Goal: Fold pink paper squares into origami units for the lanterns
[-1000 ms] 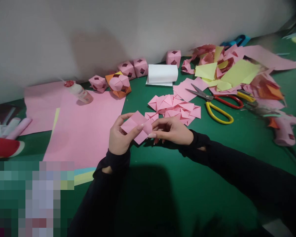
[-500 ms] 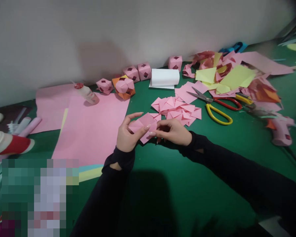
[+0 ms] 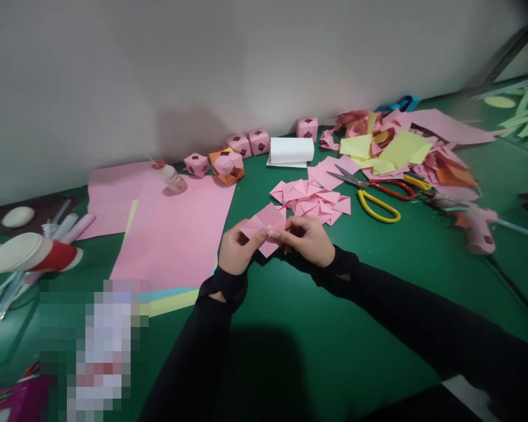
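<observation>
A small square of pink paper point(image 3: 270, 221), creased and partly folded, is held up between both hands above the green table. My left hand point(image 3: 237, 249) grips its left side, thumb on the front face. My right hand point(image 3: 310, 239) pinches its right side, with the two thumb tips close together near the middle. The fingers behind the paper are mostly hidden. Just beyond lies a pile of folded pink paper pieces point(image 3: 312, 202). To the right of that pile are scissors point(image 3: 369, 190) with one red and one yellow handle.
Folded pink paper cubes point(image 3: 259, 142) line the wall near a white paper roll point(image 3: 291, 151). Paper scraps point(image 3: 396, 149) are heaped back right, above a pink glue gun point(image 3: 479, 228). Large pink sheets point(image 3: 171, 234), a small bottle point(image 3: 171, 177) and a red-and-white cup point(image 3: 35, 253) lie left.
My left fingers have curled in behind the paper, and both thumbs have come together at its middle. The camera view has shifted somewhat.
</observation>
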`<state>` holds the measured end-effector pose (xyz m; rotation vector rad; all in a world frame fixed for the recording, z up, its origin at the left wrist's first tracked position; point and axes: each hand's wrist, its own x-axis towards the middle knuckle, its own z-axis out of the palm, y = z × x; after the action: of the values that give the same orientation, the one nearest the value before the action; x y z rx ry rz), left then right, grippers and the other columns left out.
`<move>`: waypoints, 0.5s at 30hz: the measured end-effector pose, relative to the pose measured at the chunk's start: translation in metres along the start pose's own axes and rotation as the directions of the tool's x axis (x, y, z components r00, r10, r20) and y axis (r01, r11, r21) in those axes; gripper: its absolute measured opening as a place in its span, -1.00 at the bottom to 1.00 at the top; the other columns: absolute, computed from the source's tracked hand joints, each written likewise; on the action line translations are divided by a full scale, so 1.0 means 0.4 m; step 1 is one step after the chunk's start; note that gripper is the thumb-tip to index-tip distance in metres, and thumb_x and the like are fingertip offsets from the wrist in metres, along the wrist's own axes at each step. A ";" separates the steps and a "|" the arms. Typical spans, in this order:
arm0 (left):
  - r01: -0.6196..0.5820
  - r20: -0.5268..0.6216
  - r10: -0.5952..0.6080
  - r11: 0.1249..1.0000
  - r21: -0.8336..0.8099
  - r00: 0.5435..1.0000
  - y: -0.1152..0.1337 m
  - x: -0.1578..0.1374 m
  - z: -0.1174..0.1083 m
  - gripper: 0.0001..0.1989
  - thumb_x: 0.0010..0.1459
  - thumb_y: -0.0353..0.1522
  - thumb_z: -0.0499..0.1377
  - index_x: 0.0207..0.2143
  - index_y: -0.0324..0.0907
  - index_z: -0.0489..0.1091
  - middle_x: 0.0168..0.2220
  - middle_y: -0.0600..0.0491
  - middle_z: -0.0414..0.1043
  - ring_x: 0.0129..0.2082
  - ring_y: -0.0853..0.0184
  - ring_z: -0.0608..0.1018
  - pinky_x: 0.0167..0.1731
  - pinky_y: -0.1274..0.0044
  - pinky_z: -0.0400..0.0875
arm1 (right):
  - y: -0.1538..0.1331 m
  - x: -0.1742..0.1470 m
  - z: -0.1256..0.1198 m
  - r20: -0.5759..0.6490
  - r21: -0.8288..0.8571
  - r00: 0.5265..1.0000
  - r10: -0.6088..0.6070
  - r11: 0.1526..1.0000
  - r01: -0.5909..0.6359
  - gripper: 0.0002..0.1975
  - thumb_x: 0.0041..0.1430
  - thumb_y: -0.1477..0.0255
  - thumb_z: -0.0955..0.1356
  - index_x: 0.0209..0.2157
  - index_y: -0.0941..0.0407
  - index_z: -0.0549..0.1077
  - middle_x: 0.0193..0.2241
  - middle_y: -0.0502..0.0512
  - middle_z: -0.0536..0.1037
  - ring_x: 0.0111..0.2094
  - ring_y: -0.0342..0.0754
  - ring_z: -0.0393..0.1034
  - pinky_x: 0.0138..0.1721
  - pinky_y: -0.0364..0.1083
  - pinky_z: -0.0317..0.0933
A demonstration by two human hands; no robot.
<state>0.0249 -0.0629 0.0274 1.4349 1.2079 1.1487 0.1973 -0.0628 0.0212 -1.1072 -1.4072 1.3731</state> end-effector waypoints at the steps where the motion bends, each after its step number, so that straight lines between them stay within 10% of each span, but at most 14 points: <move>1: 0.008 0.015 -0.008 1.000 0.005 1.000 -0.001 0.000 -0.002 -0.74 0.01 -0.21 0.31 -0.39 -0.25 0.51 -0.39 0.00 0.58 -0.38 0.31 0.57 -0.32 0.51 0.47 | 0.000 0.002 -0.001 0.007 0.009 1.000 0.001 1.000 -0.001 -0.54 -0.09 0.05 0.49 -0.58 0.14 0.34 -0.66 -0.01 0.49 -0.67 -0.17 0.37 -0.63 -0.19 0.22; 15: 0.055 -0.092 -0.045 0.993 0.104 0.995 0.027 -0.017 0.011 -0.79 -0.04 -0.25 0.34 -0.49 -0.23 0.48 -0.54 0.09 0.47 -0.55 0.41 0.42 -0.53 0.58 0.37 | 0.001 0.008 -0.002 0.079 0.139 0.996 0.028 0.989 -0.039 -0.60 -0.16 0.21 0.56 -0.57 0.15 0.36 -0.66 -0.05 0.47 -0.67 -0.22 0.34 -0.63 -0.23 0.18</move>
<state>0.0302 -0.0710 0.0368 1.4359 1.3782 1.1399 0.1972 -0.0596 0.0210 -0.9992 -1.3288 1.5295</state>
